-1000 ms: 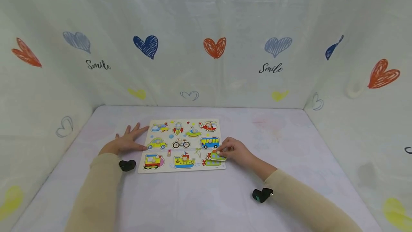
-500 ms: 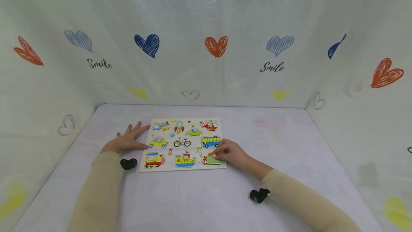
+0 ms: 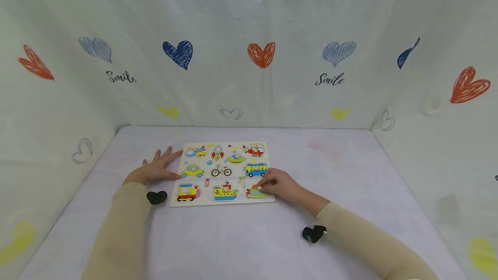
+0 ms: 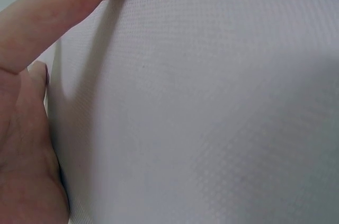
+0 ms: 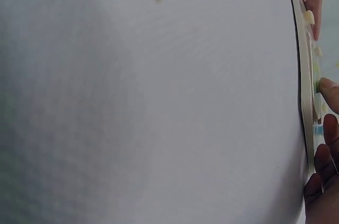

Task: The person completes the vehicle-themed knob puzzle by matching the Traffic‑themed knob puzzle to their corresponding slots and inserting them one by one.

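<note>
A wooden knob puzzle board (image 3: pixel 238 170) with vehicle pieces lies flat on the table. At its near right corner my right hand (image 3: pixel 283 184) pinches the knob of the green submarine piece (image 3: pixel 254 192), which sits at its matching spot; whether it is fully seated cannot be told. My left hand (image 3: pixel 154 170) has its fingers spread, with thumb and index fingertip against the board's left edge. In the left wrist view the thumb (image 4: pixel 53 12) reaches the board's pale side. The right wrist view shows the board edge-on, the right fingers (image 5: pixel 329 94) beside a knob.
Train (image 3: pixel 188 192), ship (image 3: pixel 225 193), car (image 3: pixel 192 171), bicycle (image 3: pixel 221 170), bus (image 3: pixel 255 170) and several other pieces sit in the board. Around it spreads the pale tablecloth (image 3: pixel 233 241). A white curtain with printed hearts (image 3: pixel 261 55) stands behind and at the sides.
My right hand has moved slightly left, bringing the submarine piece from askew over its printed outline into line with it. The left hand keeps its place on the board; the head view shifts slightly.
</note>
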